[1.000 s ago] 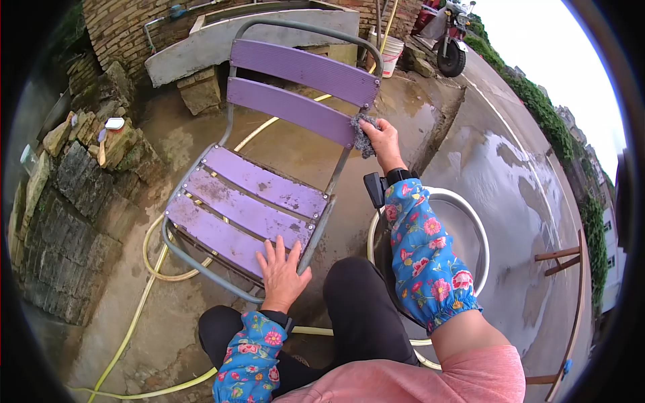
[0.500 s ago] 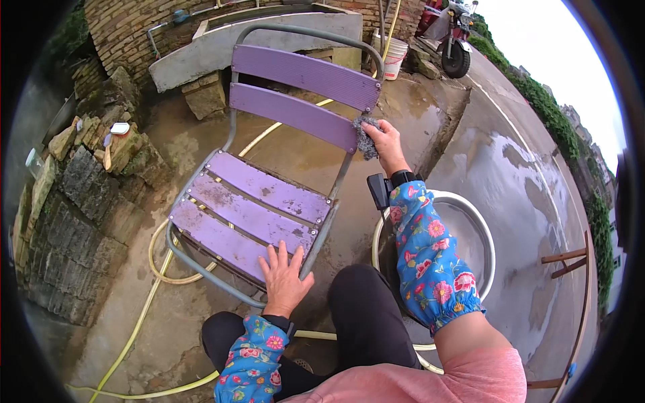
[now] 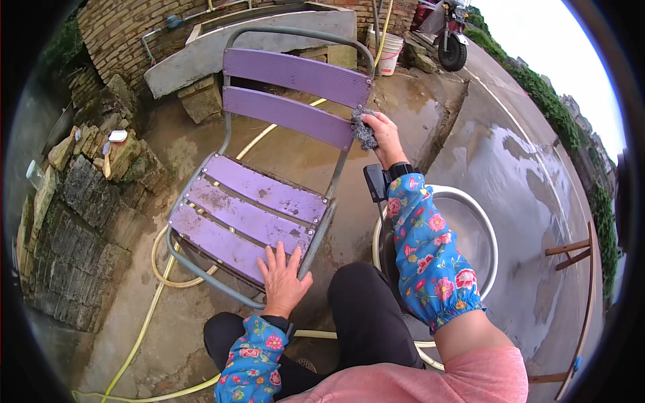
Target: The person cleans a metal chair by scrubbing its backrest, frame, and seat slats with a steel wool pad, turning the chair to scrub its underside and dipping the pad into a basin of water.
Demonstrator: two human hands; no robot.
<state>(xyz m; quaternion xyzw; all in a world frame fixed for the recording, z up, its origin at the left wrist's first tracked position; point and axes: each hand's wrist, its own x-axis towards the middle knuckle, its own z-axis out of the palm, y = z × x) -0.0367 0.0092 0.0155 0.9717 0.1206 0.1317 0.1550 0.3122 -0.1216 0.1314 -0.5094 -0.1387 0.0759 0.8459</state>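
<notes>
A chair [image 3: 287, 119] with purple slats and a grey metal frame stands in front of me, its seat [image 3: 250, 206] spotted with brown dirt. My right hand [image 3: 385, 138] is closed on a grey steel wool scrubber [image 3: 363, 129], pressed against the right side of the backrest where slat and frame meet. Fingers spread, my left hand [image 3: 283, 281] rests on the front right part of the seat. Below my right forearm sits a round metal basin [image 3: 492, 248], partly hidden by the floral sleeve.
A yellow hose [image 3: 143, 329] loops over the wet concrete around the chair. Stacked stones [image 3: 94, 195] rise at the left, with a brush [image 3: 107, 163] on them. Behind the chair are a concrete trough [image 3: 175, 65] and a white bucket [image 3: 390, 55]. A motorbike [image 3: 452, 50] stands far right.
The view has shifted slightly, so the chair's back sits a little further left. My right hand with the steel wool stays at the backrest's right edge; my left hand remains on the seat.
</notes>
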